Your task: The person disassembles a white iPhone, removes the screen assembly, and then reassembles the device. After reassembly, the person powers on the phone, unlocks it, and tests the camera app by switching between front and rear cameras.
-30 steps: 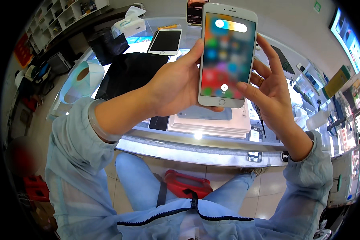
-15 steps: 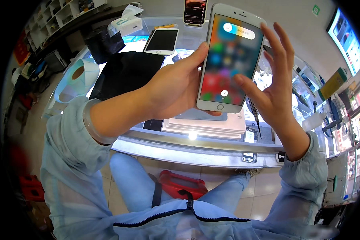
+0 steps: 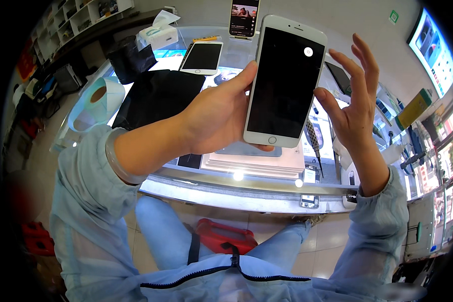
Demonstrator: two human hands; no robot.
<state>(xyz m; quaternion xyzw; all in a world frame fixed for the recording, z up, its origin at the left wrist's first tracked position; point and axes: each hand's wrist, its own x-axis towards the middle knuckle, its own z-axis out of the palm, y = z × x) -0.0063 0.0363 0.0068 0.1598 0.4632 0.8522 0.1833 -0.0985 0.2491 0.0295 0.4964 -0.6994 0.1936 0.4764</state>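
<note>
My left hand (image 3: pixel 219 113) grips a white smartphone (image 3: pixel 286 83) by its left edge and from behind, with the thumb on the side. The phone is upright, tilted slightly, its screen toward me. That screen is black except for a small white round power icon near the upper right. My right hand (image 3: pixel 355 105) is raised just right of the phone, fingers spread and holding nothing. Its thumb tip is close to the phone's right edge; whether it touches, I cannot tell. Below the phone, a stack of white boxes (image 3: pixel 251 166) lies on the glass counter.
A second white phone (image 3: pixel 202 58) lies beside a black mat (image 3: pixel 161 95) and a label roll (image 3: pixel 96 98). A tissue box (image 3: pixel 158 35) and a propped phone (image 3: pixel 243 18) stand at the back. A screwdriver (image 3: pixel 314 141) is near the counter's front edge (image 3: pixel 226 194).
The held phone's screen went from a blurred, colourful slide bar display to black with a white icon at the right. My right thumb has moved off the screen to the right.
</note>
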